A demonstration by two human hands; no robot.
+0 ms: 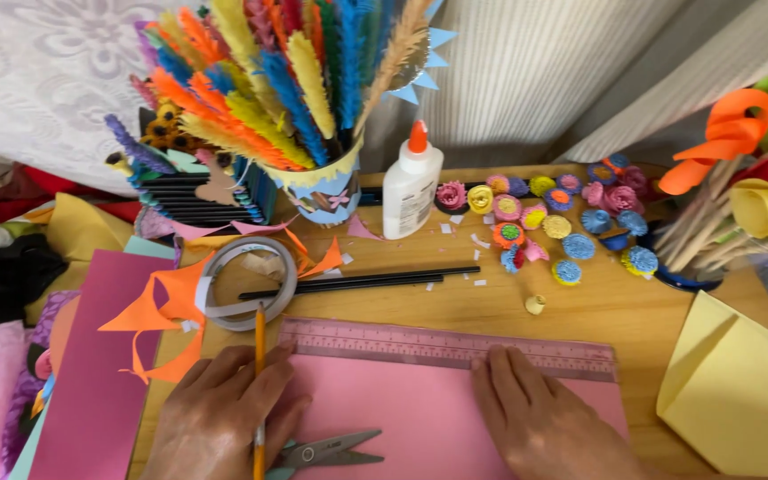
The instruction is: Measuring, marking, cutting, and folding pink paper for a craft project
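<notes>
- The left hand has its grip closed round a yellow pencil, which stands nearly upright in the picture with its tip up at the left end of the ruler.
- The right hand lies flat with the fingers spread and no grip on anything; it presses on the pink paper, fingertips touching the lower edge of the ruler.
- The ruler is pink and see-through and lies across the top edge of the pink paper, on the wooden bench right in front of the person.
- A pair of scissors lies on the pink paper between the two hands, just beside the pencil.
- A roll of tape sits just above the pencil tip, among orange paper scraps.
- Two black sticks lie beyond the ruler, running left to right.
- A white glue bottle with an orange cap stands further back, beside a cup of coloured paper feathers.
- Small rolled paper flowers are scattered to the right of the bottle.
- A folded yellow sheet lies at the right edge of the bench.
</notes>
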